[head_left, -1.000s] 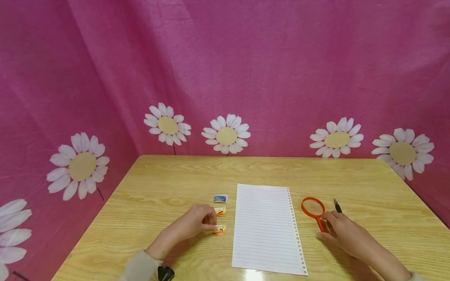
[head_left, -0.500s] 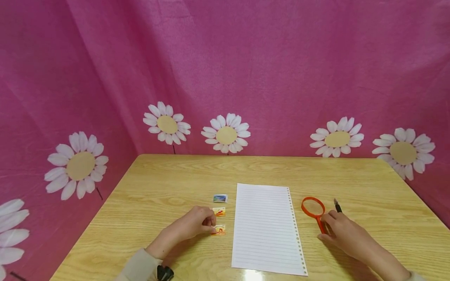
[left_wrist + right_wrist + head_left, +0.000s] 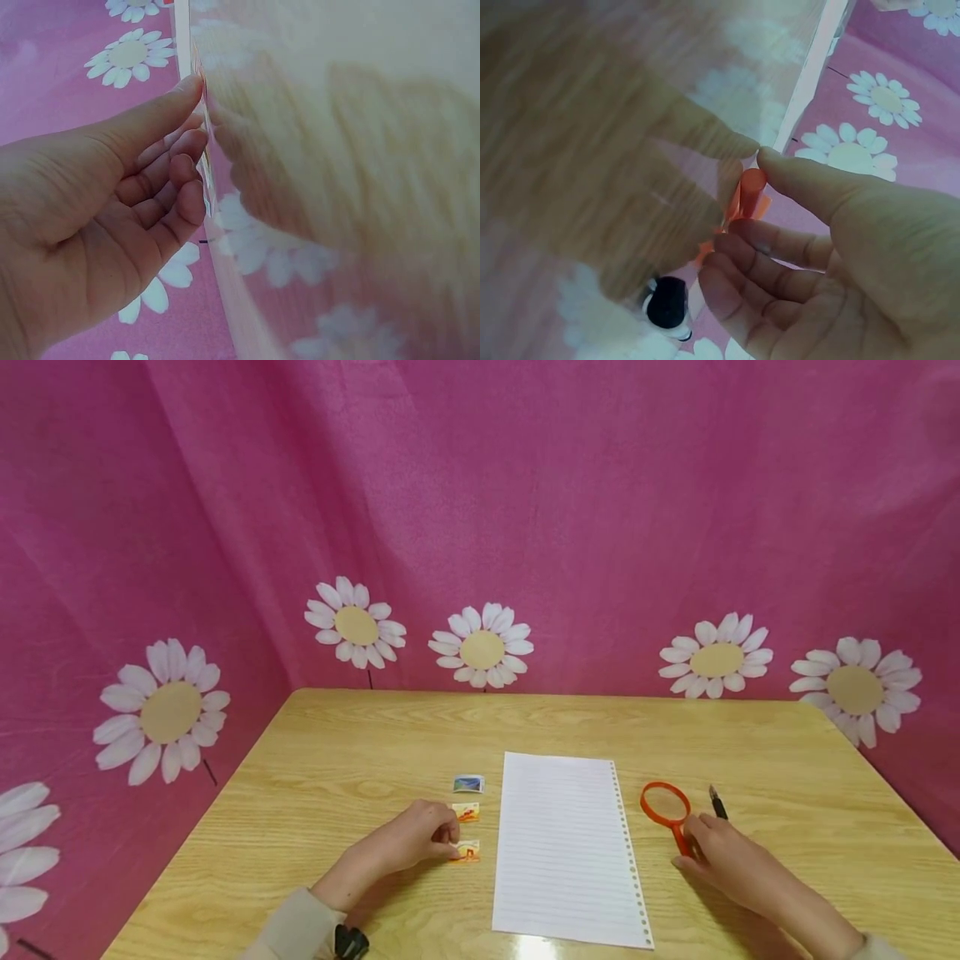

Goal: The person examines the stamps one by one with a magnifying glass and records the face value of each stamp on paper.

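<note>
Three small stamps lie in a column on the table: a blue stamp (image 3: 468,784) at the top, a yellow-red stamp (image 3: 467,812) in the middle and another yellow-red stamp (image 3: 468,852) lowest. My left hand (image 3: 412,839) rests at their left edges, the thumb touching the lowest one; in the left wrist view its fingers (image 3: 191,199) bend loosely against the tabletop. On the right lies a red magnifying glass (image 3: 666,804). My right hand (image 3: 738,864) rests around its handle (image 3: 751,187), thumb on one side and fingers on the other; a firm grip is not visible.
A lined sheet of paper (image 3: 566,852) with a punched right edge lies between the hands. A black pen (image 3: 717,803) points away beyond my right hand, partly hidden by it. A pink flowered cloth (image 3: 585,527) hangs behind the wooden table (image 3: 360,735).
My left hand has drawn slightly left, uncovering a little more of the two lower stamps. The right hand stays at the magnifying glass handle. The head view has shifted slightly.
</note>
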`<state>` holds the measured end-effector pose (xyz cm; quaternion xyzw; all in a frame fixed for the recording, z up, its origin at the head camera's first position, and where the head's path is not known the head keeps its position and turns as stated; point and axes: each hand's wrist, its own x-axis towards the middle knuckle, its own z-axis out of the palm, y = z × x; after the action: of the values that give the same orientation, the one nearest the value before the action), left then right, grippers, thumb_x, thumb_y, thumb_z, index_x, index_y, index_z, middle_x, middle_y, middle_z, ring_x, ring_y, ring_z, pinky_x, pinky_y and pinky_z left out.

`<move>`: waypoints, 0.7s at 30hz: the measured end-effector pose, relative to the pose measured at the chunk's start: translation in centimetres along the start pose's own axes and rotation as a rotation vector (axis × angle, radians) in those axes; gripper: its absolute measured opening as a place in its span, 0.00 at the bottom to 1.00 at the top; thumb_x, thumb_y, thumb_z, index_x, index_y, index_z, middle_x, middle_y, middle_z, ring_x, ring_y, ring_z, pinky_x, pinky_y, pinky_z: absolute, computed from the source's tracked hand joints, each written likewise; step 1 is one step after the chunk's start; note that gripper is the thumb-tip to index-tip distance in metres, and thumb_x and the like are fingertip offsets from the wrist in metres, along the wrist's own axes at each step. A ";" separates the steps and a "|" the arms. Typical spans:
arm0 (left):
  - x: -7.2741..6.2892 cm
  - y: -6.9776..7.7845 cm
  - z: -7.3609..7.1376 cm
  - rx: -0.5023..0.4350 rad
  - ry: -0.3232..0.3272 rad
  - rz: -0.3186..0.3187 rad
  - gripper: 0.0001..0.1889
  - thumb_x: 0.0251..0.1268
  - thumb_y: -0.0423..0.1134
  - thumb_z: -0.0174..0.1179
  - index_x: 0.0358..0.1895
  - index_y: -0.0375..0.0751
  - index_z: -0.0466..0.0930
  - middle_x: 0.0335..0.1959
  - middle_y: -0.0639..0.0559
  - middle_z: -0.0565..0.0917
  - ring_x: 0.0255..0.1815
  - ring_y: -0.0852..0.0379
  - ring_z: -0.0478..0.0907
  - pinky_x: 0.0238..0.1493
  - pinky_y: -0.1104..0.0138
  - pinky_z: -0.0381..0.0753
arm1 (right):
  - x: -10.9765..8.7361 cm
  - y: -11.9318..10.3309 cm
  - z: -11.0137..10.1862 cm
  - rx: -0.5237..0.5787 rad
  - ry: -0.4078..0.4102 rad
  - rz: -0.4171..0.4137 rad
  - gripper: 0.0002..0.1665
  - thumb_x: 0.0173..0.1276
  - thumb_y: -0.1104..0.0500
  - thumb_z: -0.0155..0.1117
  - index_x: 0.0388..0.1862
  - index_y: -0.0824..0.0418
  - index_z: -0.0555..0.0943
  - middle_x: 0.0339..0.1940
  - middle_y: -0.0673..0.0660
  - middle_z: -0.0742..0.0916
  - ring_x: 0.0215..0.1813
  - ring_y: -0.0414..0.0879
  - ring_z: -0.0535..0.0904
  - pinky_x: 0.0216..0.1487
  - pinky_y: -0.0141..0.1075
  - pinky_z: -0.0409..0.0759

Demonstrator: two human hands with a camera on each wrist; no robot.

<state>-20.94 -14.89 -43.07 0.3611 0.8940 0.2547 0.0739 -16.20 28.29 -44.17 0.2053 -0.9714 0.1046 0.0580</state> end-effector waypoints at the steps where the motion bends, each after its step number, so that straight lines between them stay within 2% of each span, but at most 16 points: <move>1: 0.0 0.0 0.0 -0.001 -0.004 -0.003 0.08 0.58 0.36 0.69 0.29 0.39 0.78 0.23 0.57 0.75 0.25 0.71 0.65 0.29 0.78 0.69 | 0.1 0.0 0.0 0.021 -0.015 0.005 0.17 0.59 0.54 0.73 0.33 0.58 0.72 0.26 0.46 0.71 0.27 0.34 0.61 0.28 0.29 0.64; 7: -0.1 0.2 -0.2 -0.017 -0.020 -0.019 0.08 0.58 0.36 0.69 0.30 0.39 0.78 0.24 0.57 0.75 0.25 0.71 0.65 0.29 0.77 0.69 | 0.3 0.3 0.1 0.130 -0.074 0.004 0.16 0.62 0.58 0.70 0.33 0.61 0.70 0.22 0.46 0.71 0.24 0.32 0.59 0.26 0.28 0.62; 15: 0.0 0.0 0.0 -0.017 -0.014 -0.013 0.08 0.58 0.36 0.69 0.30 0.40 0.78 0.24 0.58 0.75 0.25 0.72 0.64 0.29 0.78 0.69 | 0.4 0.6 0.7 0.124 0.025 -0.076 0.18 0.57 0.65 0.72 0.34 0.64 0.69 0.21 0.45 0.72 0.23 0.31 0.61 0.24 0.28 0.63; 21: 0.0 -0.2 0.1 -0.012 -0.013 -0.009 0.08 0.58 0.36 0.69 0.29 0.40 0.78 0.24 0.58 0.75 0.25 0.73 0.64 0.29 0.78 0.69 | 0.7 0.3 0.6 0.159 -0.022 0.061 0.14 0.60 0.66 0.69 0.33 0.65 0.70 0.22 0.49 0.77 0.23 0.34 0.64 0.23 0.29 0.65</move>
<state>-21.02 -14.93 -43.22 0.3584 0.8936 0.2574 0.0829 -16.98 28.18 -44.66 0.1806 -0.9664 0.1808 0.0277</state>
